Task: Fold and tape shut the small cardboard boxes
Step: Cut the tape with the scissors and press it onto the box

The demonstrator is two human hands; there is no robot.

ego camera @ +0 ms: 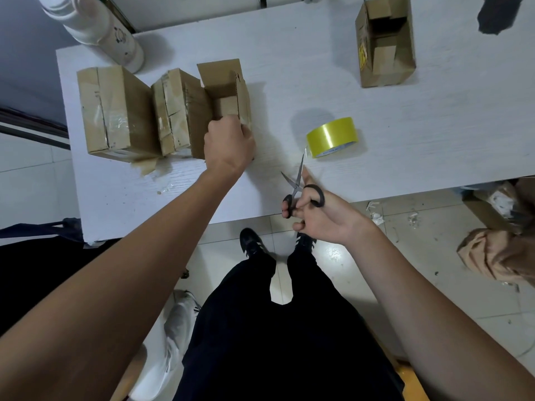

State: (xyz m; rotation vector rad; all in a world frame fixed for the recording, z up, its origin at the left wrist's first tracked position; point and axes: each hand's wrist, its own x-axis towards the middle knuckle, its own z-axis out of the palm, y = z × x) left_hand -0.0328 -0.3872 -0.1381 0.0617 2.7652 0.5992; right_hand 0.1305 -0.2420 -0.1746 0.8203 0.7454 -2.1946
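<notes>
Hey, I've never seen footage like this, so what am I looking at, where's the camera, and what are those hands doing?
There is no machine here. One wide-angle camera worn on a person's head looks down at their two bare hands. On the white table stand two taped cardboard boxes and, beside them, an open box. The left hand grips that open box at its near end. The right hand holds black scissors, blades apart. A yellow tape roll lies near the blades. Another open carton and a white bottle stand further back.
</notes>
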